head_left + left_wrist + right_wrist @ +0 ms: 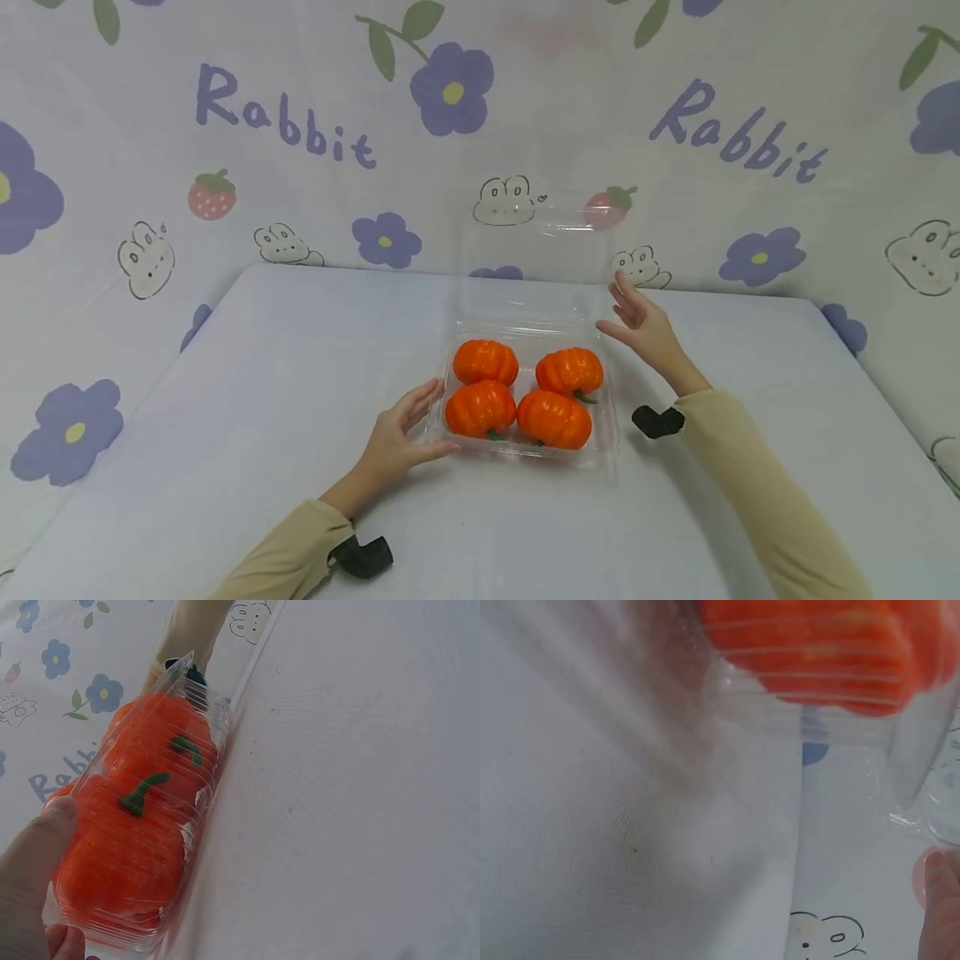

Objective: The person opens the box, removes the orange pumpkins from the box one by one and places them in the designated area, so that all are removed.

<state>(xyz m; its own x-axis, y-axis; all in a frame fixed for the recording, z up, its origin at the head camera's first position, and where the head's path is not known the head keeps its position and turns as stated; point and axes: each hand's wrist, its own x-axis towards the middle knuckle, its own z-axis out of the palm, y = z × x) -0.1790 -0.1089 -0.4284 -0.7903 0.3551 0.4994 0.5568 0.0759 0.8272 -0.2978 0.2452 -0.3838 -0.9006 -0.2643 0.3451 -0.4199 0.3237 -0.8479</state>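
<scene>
Left hand (396, 433) nearer, right hand (647, 332) farther, both uncurled.

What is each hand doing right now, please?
Left hand: open, touching the box at its near left corner.
Right hand: open, beside the lid; contact unclear.

Orange pumpkin (810, 652), clear plastic container (919, 742), white tabletop (630, 862)

White table (247, 392); clear plastic container (517, 451) resting directly on it.
</scene>
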